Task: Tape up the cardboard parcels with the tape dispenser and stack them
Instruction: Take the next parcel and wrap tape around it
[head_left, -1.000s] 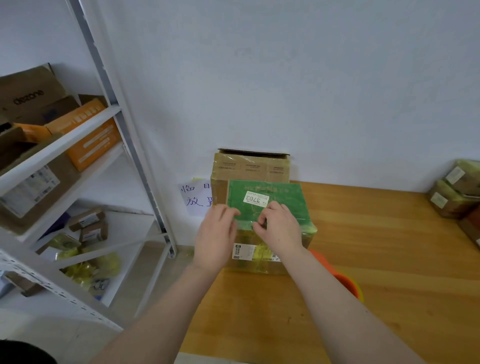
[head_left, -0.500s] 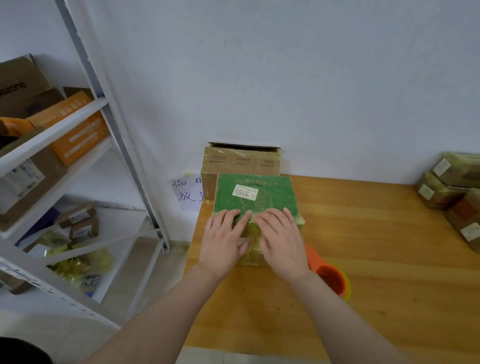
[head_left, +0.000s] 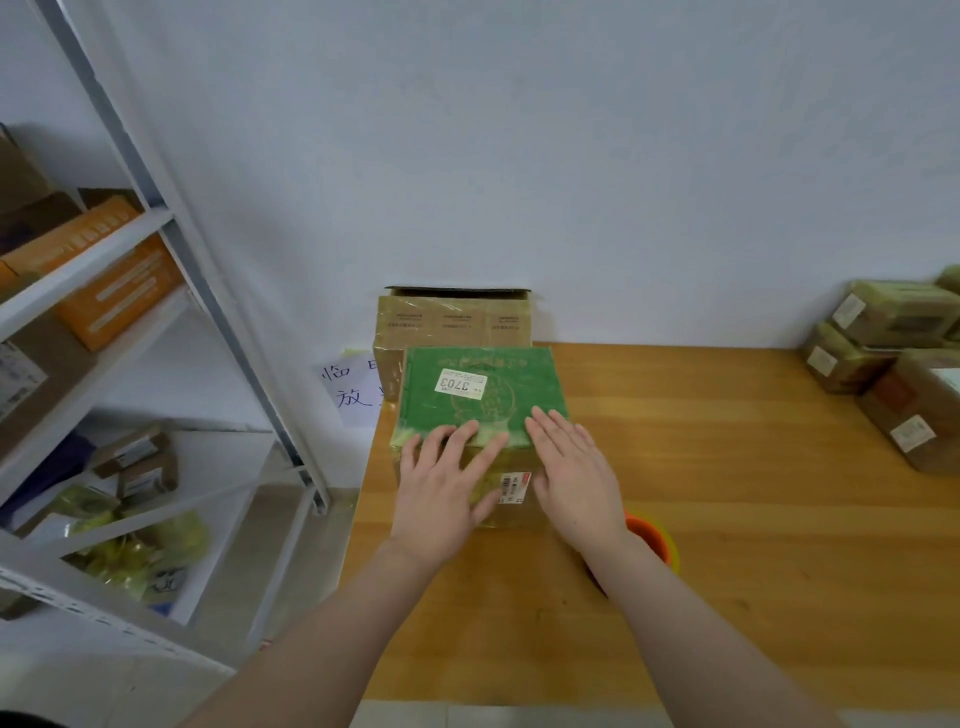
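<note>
Wooden surface (head_left: 727, 493) meets a pale wall (head_left: 571, 156); at its left edge the green-topped parcel (head_left: 478, 400) sits just in front of a taller cardboard box (head_left: 452, 319). Left hand (head_left: 441, 488) and right hand (head_left: 576, 478) lie flat over the parcel's near edge, fingers (head_left: 457, 441) straight, neither grip closed on anything. An orange tape dispenser (head_left: 652, 535) peeks out behind the right wrist.
</note>
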